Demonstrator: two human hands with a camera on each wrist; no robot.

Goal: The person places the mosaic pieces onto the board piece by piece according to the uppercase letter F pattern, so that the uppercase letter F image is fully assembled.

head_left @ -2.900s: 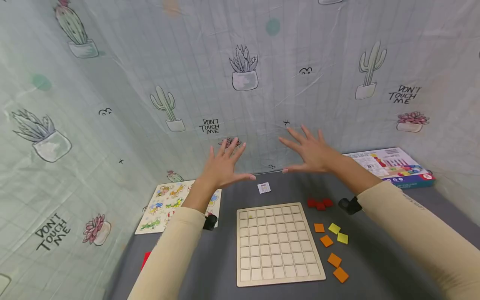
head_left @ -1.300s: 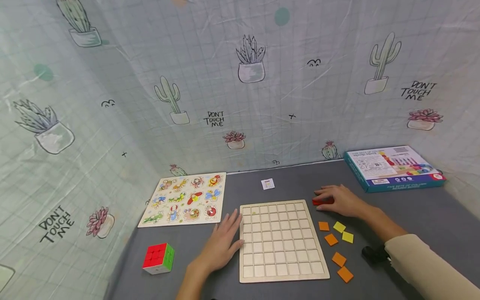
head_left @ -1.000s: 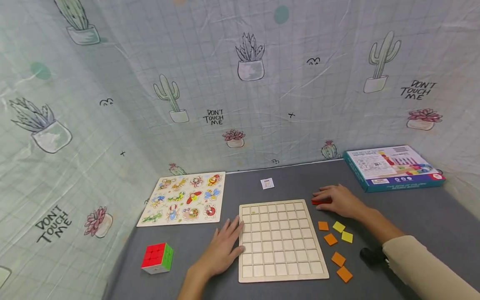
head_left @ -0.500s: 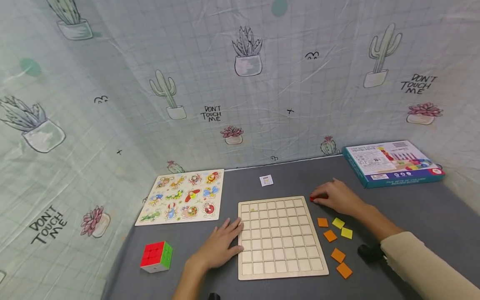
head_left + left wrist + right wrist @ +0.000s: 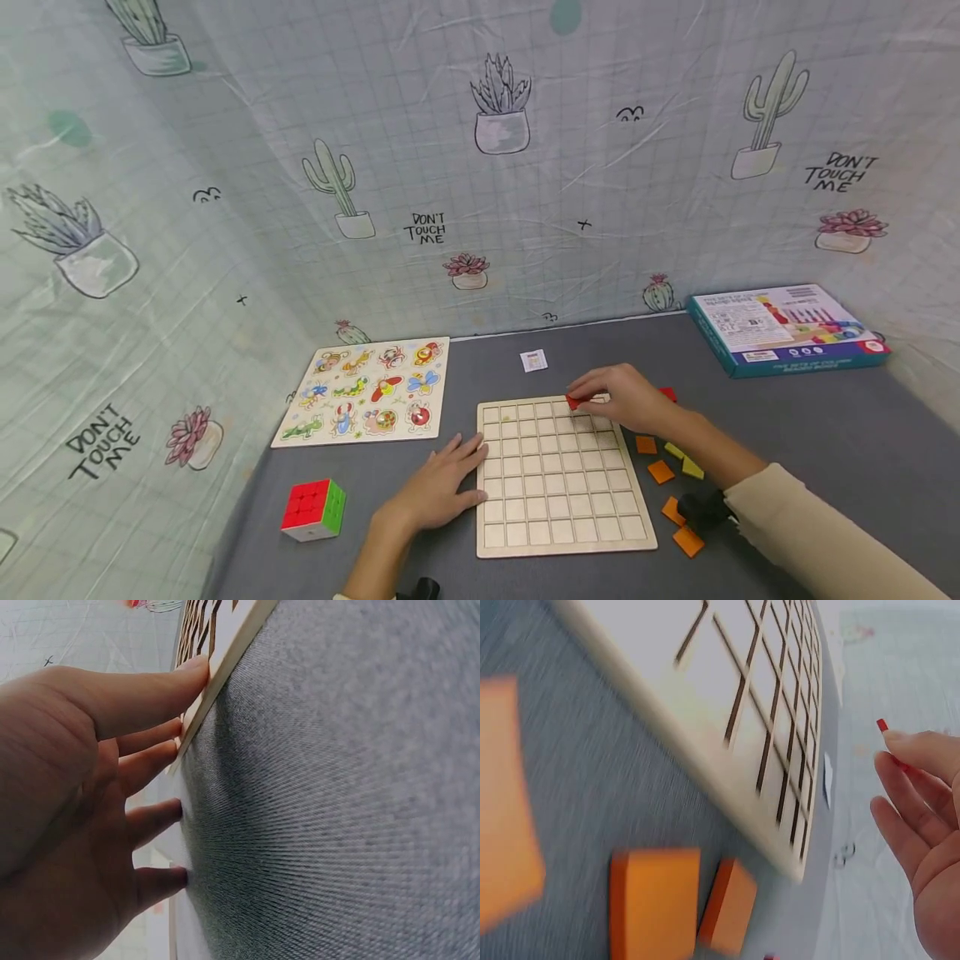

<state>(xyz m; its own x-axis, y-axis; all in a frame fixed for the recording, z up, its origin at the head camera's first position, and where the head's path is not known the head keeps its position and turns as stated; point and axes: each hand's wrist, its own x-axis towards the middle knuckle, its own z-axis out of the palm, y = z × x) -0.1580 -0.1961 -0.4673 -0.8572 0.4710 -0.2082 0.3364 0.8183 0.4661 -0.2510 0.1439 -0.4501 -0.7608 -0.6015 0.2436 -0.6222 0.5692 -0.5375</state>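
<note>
A wooden grid board lies in the middle of the grey table. My left hand rests beside it, fingers spread, with thumb and fingertips touching its left edge; the left wrist view shows the thumb on that edge. Over the board's far right part, my right hand pinches a red tile between thumb and fingers. In the right wrist view the hand holds the red tile by its edge. More red shows behind the right hand, partly hidden.
Orange tiles and yellow tiles lie right of the board, partly under the right forearm. A red and green cube and an insect picture board are at left. A small white card and a flat box stand farther back.
Both hands came down from the air, the left to the board's edge, the right to the red tiles. The right hand then moved left over the board, carrying a red tile.
</note>
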